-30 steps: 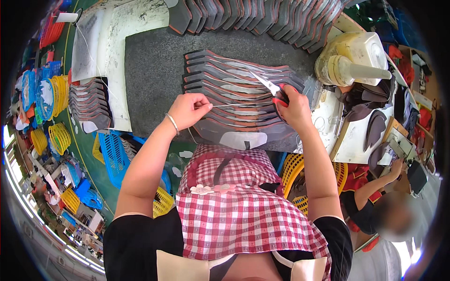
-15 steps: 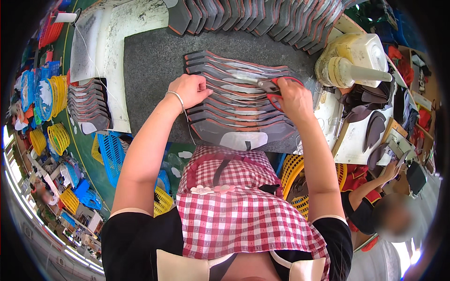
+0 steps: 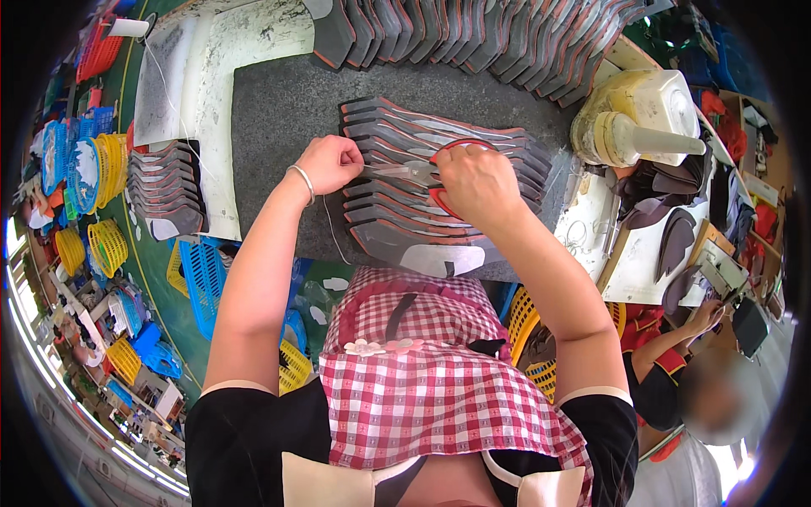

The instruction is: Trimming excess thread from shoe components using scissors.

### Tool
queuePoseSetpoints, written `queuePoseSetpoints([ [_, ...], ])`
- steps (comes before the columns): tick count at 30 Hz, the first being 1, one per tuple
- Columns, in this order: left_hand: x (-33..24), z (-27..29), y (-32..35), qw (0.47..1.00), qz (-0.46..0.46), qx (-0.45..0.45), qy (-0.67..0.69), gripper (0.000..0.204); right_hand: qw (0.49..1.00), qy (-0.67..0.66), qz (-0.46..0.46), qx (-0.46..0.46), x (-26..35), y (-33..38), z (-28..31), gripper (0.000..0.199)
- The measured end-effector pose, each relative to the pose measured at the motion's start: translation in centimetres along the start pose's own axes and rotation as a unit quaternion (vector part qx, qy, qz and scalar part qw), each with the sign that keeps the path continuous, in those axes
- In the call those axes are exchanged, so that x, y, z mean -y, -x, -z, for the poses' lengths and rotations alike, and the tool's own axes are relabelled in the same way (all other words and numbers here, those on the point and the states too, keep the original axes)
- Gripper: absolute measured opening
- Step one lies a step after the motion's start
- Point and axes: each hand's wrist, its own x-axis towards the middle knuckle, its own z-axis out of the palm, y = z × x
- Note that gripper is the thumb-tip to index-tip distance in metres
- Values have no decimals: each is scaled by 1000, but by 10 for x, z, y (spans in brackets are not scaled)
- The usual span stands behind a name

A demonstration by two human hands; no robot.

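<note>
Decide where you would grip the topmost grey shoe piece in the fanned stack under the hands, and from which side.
Grip the topmost grey shoe piece by its pointed left tip, coming in from the left. The pieces overlap like shingles on the dark work mat; their left tips stay bare and fanned apart. The right hand covers the middle, and the left hand pinches at that left side.

A green floor [image 3: 182, 291] crowded with blue and yellow plastic baskets [image 3: 101, 165] surrounds the dark grey worktable [image 3: 279, 110] under bright daylight.
</note>
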Motion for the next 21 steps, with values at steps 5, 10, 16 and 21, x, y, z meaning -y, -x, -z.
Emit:
queuePoseSetpoints([
  [5, 4, -4, 6, 1000, 7, -19, -15, 11, 991, -17, -64, 118, 8, -8, 13, 19],
  [10, -40, -35, 37, 941, -59, 0, 334, 11, 928, -317, -196, 9, -7, 18, -4, 36],
  [16, -75, -85, 40, 904, -41, 52, 422, 13, 763, -595, -252, 3, -11, 49, -14, 27],
  [21, -62, -81, 39, 924, -47, 52, 375, 13, 815, -509, -275, -8, -28, 78, -21, 31],
])
